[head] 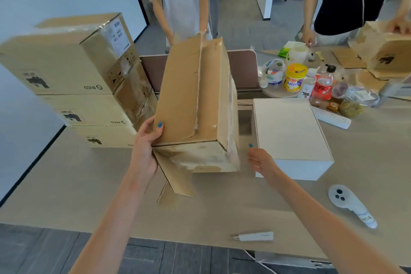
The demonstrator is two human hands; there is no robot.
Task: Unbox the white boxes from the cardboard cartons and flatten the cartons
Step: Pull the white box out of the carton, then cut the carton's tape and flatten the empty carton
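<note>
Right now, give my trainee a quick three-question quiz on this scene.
1. True or false: the left hand grips the carton.
2. On which side of that carton does the white box lie? A) left B) right C) underneath
3. Fill in: the stack at the far left holds ___ cartons.

Key: 1 true; 2 B; 3 three.
</note>
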